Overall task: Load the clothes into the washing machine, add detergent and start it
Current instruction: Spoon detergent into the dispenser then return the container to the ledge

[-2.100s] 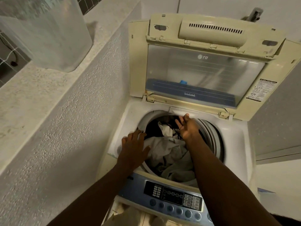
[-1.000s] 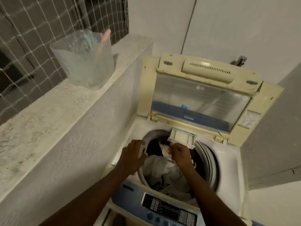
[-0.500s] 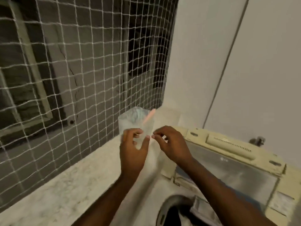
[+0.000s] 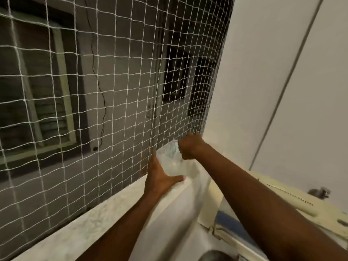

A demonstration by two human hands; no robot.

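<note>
- Netting (image 4: pixel 113 91) backs the ledge (image 4: pixel 79 228); the tub (image 4: pixel 170 162), likely detergent, stands at the ledge's far end.
- Left hand (image 4: pixel 160 178) wraps the tub's lower side, thumb spread across its front.
- Right hand (image 4: pixel 190 147) curls at the rim; what it grips, I can't tell.
- Best to steady the base and carry it level off the ledge to the washer (image 4: pixel 293 200).

Tub (image 4: pixel 170 160) held at the ledge (image 4: pixel 79 230); washer lid (image 4: pixel 286 196) up.
The tub is clear frosted plastic, blurred, at the ledge's far end. The left hand (image 4: pixel 160 178) cups its side and the right hand (image 4: pixel 190 147) is curled at its rim. The cream lid stands raised at lower right, and the dark drum mouth (image 4: pixel 212 256) just shows at the bottom edge.
</note>
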